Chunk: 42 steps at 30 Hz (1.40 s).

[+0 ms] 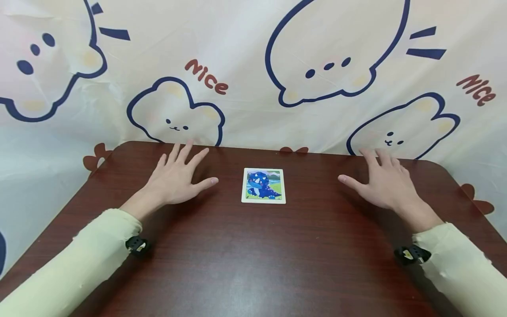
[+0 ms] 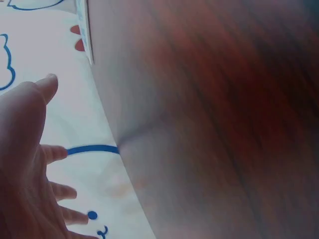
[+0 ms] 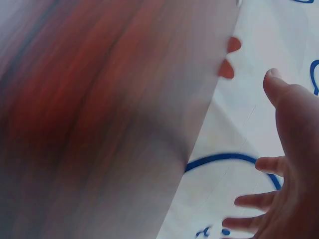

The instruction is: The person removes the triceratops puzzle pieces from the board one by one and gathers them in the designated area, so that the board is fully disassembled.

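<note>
A square picture puzzle (image 1: pixel 263 186) with a white frame and a blue cartoon dinosaur lies flat on the dark wooden table (image 1: pixel 253 255), between the two hands. To its left, my left hand (image 1: pixel 176 178) is held over the table with fingers spread, holding nothing. My right hand (image 1: pixel 382 182) is on the other side, also spread and holding nothing. Both thumbs point inward, apart from the puzzle. In the left wrist view, the puzzle's edge (image 2: pixel 84 30) shows at the top; the left hand (image 2: pixel 25 164) has its fingers extended. The right hand (image 3: pixel 294 164) looks much the same.
Behind the table hangs a pale cloth (image 1: pixel 245 88) with cartoon animals and the word "Nice". It meets the table's far edge. Dark straps with small devices circle both wrists, the left strap (image 1: pixel 136 245) and the right strap (image 1: pixel 412 254), over light sleeves.
</note>
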Tool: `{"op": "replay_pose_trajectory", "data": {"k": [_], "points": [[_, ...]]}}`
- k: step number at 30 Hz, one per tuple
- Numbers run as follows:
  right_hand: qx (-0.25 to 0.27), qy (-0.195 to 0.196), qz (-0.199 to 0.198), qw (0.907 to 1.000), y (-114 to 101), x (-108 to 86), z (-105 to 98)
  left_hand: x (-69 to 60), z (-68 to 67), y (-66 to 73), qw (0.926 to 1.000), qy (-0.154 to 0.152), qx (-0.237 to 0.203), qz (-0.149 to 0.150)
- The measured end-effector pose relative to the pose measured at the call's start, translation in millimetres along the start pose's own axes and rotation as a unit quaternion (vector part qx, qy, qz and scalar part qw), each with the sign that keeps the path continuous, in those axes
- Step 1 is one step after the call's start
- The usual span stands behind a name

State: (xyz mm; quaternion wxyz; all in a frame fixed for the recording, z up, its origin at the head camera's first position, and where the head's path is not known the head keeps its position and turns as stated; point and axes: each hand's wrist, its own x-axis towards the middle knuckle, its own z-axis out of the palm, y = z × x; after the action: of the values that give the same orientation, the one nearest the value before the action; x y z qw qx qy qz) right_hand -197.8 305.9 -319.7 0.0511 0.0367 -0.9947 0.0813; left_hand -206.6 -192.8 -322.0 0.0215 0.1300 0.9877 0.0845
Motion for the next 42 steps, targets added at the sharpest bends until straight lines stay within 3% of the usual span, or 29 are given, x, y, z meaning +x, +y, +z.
{"op": "replay_pose_trajectory", "data": {"k": [5, 10, 20, 29, 32, 42], "points": [[0.072, -0.012, -0.013, 0.9972, -32.2, 7.5, -2.2, 0.7, 1.4, 12.3, 0.9995, 0.015, -0.006, 0.028], [0.151, -0.015, -0.046, 0.9874, -64.9, 16.5, 0.6, 1.3, 5.4, 24.2, 0.9981, 0.03, -0.028, 0.046], [0.256, -0.056, -0.068, 0.9626, -123.1, 35.2, 16.8, -0.2, 9.8, 55.1, 0.9954, 0.006, -0.08, 0.052], [0.302, -0.115, -0.086, 0.9424, -167.8, 46.0, 38.0, -1.2, 12.6, 71.6, 0.992, -0.057, -0.074, 0.085], [0.313, -0.125, -0.091, 0.9371, -179.3, 48.3, 43.3, -0.6, 14.8, 75.6, 0.9907, -0.063, -0.077, 0.092], [0.302, -0.138, -0.089, 0.9391, -198.9, 56.3, 57.8, 2.8, 18.8, 84.1, 0.9907, -0.072, -0.065, 0.095]]}}
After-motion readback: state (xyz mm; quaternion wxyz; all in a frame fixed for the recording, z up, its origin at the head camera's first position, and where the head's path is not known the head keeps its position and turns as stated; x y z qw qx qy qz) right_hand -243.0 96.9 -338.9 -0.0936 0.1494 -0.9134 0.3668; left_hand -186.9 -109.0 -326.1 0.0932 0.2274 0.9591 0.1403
